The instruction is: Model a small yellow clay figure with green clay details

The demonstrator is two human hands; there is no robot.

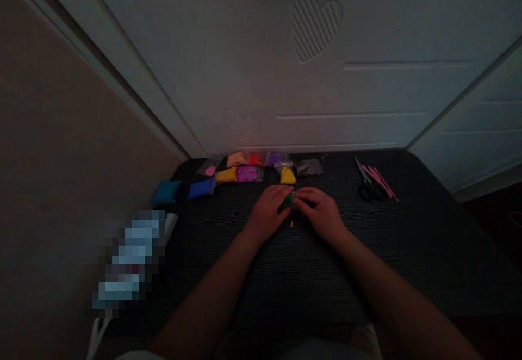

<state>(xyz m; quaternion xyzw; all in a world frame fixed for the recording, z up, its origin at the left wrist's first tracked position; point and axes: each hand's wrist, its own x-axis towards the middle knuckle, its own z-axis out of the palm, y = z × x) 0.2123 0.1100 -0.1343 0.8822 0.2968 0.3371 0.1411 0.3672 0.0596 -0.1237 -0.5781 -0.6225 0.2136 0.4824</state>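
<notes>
- Nearest, both forearms (228, 278) reach in over the dark counter (302, 289); keeping them low and relaxed should help the small finger work.
- A yellow crumb (291, 224) lies on the counter just on the near side of the hands; fingertips are best kept off it so the colours stay unmixed.
- The green packet (287, 201) is between the two hands, near the counter's middle.
- The left hand (267, 210) has its fingers curled over the packet's green part; a light, steady hold seems better than squeezing.
- The right hand (324, 213) has thumb and fingers pinching the packet's pale edge; the exact contact is too dim to tell. A firm pinch close to that edge should give the best control.
- Just beyond the hands, the yellow packet (287, 177) sits near the knuckles, so small movements are wise.
- Farther right, the scissors (364, 177) lie by the pink sticks (379, 180), well apart from the fingers.
</notes>
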